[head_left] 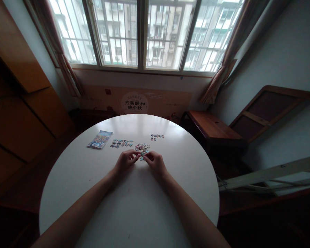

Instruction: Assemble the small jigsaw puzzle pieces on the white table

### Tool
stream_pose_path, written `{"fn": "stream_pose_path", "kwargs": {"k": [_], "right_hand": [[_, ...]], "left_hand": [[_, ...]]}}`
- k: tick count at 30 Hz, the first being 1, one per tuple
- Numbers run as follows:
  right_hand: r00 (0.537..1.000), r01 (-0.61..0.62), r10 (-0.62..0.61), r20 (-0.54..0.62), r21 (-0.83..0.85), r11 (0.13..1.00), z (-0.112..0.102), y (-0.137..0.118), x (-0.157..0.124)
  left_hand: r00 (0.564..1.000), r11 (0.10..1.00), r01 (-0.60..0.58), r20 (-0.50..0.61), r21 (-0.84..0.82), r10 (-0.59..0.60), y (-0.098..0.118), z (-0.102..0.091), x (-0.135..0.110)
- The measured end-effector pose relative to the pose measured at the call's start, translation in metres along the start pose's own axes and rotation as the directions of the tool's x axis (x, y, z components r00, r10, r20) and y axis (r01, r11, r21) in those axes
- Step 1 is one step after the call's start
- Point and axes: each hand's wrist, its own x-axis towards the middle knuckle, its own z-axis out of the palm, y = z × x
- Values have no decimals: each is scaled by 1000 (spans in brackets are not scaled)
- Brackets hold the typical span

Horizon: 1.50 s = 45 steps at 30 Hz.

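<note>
A small heap of loose jigsaw puzzle pieces (142, 147) lies on the white round table, just beyond my fingertips. My left hand (126, 160) is closed in a pinch on a puzzle piece at the heap's near left edge. Opposite it, my right hand (155, 162) pinches a puzzle piece at the near right edge; the fingers hide most of both pieces. To the left lie rows of puzzle pieces (121, 143). Farther back on the right is a smaller group of pieces (157, 136), set in an L-like shape.
A colourful printed picture sheet (100, 139) lies at the left of the round table (93, 199). Past the table's right edge stands a low wooden bench (213, 127). A printed cardboard panel (155, 98) stands under the barred window.
</note>
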Motion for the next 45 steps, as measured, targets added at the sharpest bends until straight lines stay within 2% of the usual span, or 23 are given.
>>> {"fn": "stream_pose_path", "kwargs": {"k": [6,14,21,45], "right_hand": [[1000,4,-4,14,15,1000,0,3,0],[999,26,-26,34,8,1000,0,0,0],[1000,22,-23,19,27,999,0,-1,0],[1000,1,-1,21,8,1000,0,0,0]], "left_hand": [[1000,997,31,-4,-71,-31,-2,3,1],[999,998,37,35,-55,-35,0,3,2],[996,994,84,23,-64,-83,-2,4,1],[995,994,90,41,-64,-88,-3,3,0]]}}
